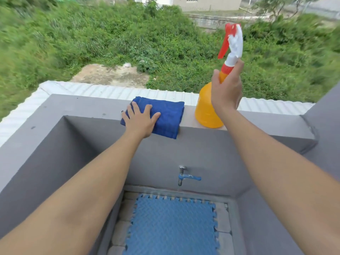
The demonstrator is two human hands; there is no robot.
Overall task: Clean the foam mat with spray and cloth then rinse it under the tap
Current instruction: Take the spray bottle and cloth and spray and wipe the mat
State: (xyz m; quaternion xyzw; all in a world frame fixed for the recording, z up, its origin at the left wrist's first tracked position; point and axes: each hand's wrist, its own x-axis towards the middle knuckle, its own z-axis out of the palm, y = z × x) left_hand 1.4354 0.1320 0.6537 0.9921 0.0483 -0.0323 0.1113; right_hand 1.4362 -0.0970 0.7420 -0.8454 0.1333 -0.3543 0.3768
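Observation:
A blue foam mat point(172, 225) with puzzle edges lies flat on the floor of a deep grey concrete sink point(77, 144). A folded blue cloth point(169, 113) rests on the sink's far ledge, and my left hand point(140, 120) lies flat on its near left part with fingers spread. To the right on the same ledge is an orange spray bottle point(205, 109) with a white and red trigger head. My right hand point(226, 89) is wrapped around its neck, just under the trigger. A tap point(184, 176) with a blue handle sticks out of the sink's back wall above the mat.
Beyond the ledge runs a white corrugated roof edge point(103, 91), then a steep drop to green bushes and a bare patch of ground. A grey wall point(325, 115) rises at the right. Paving shows around the mat on the sink floor.

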